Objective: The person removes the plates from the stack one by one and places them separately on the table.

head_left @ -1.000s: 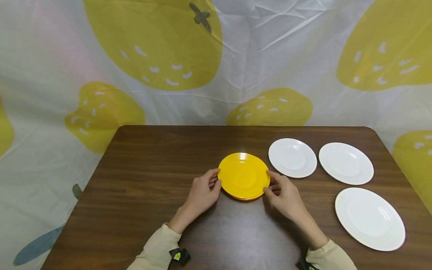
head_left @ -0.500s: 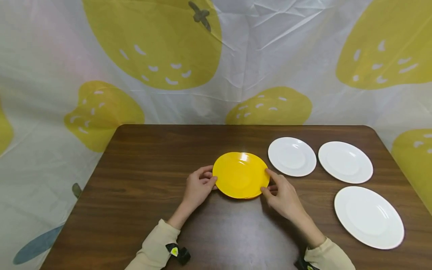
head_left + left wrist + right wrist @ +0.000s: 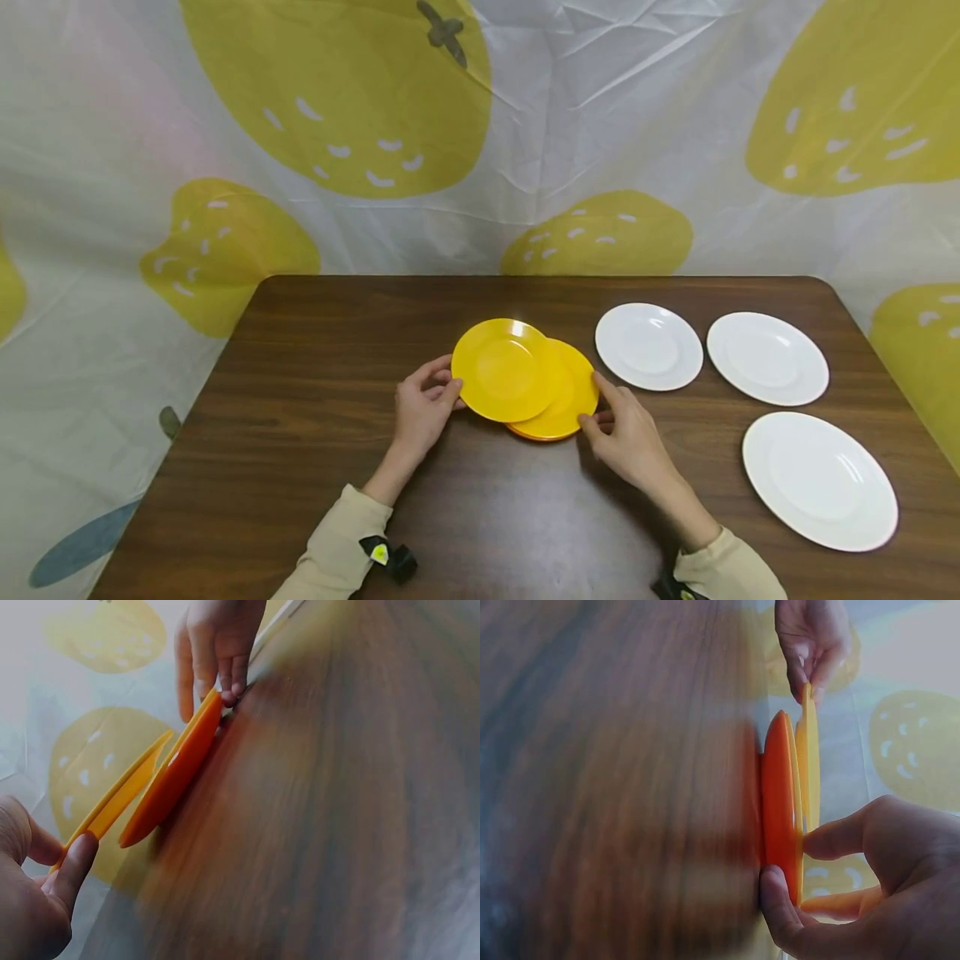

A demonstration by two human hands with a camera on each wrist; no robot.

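Note:
My left hand (image 3: 423, 408) pinches the left rim of a round yellow plate (image 3: 495, 367), thumb on top. In the left wrist view this plate is tilted up, with a gap below it. Under its right side lies a stack: another yellow plate (image 3: 577, 396) on top, with orange (image 3: 778, 802) beneath. At the stack's right rim my right hand (image 3: 633, 437) grips the edge, its fingers (image 3: 836, 836) on the yellow side and another digit against the orange side. The lifted plate covers the left part of the stack in the head view.
Three white plates, a back one (image 3: 648, 346), one beside it (image 3: 767, 358) and a nearer one (image 3: 820, 482), lie at the right of the brown wooden table (image 3: 315, 358). Behind the table's far edge hangs a fruit-print cloth (image 3: 540, 125).
My left hand has slid the top yellow plate left and raised it off the stack, uncovering the yellow plate below. The right hand has stayed at the stack's rim.

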